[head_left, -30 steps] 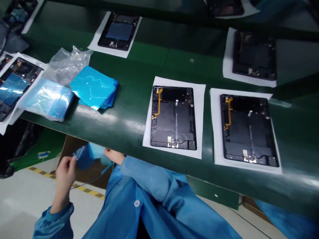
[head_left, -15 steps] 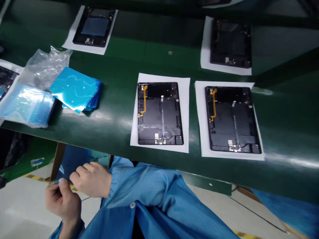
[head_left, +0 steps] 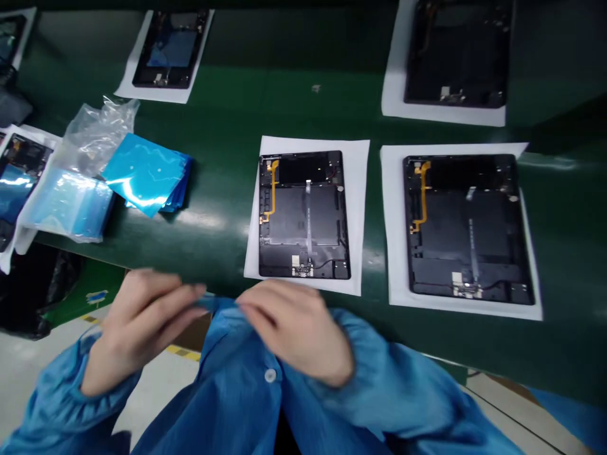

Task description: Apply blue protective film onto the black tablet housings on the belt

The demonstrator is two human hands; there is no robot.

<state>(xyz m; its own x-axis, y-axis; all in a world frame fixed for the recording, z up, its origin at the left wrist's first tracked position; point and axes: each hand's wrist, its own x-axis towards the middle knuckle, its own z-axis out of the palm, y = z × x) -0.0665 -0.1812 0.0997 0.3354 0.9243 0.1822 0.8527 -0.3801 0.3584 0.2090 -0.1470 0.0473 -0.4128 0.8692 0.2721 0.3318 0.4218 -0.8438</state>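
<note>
My left hand (head_left: 147,316) and my right hand (head_left: 294,325) are close together in front of my smock, below the bench edge. Both are closed in a pinch, fingertips facing each other. A narrow bit of blue material (head_left: 215,303) shows between them; blur hides whether it is a film or part of the smock. Just beyond my right hand, an opened tablet (head_left: 308,215) with an orange flex cable lies on a white sheet (head_left: 355,189). Left of it is a stack of shiny blue film sheets (head_left: 145,174).
A second opened tablet (head_left: 469,234) lies on the right. Farther back are another tablet at right (head_left: 458,57) and one with blue film at left (head_left: 173,50). A clear plastic bag (head_left: 97,142) and a blue film pack (head_left: 71,202) sit at left. The green bench edge (head_left: 156,275) runs before me.
My hands have moved right and up from the lower left, to just in front of the bench edge. My right hand has drawn away from the left. The view has shifted slightly.
</note>
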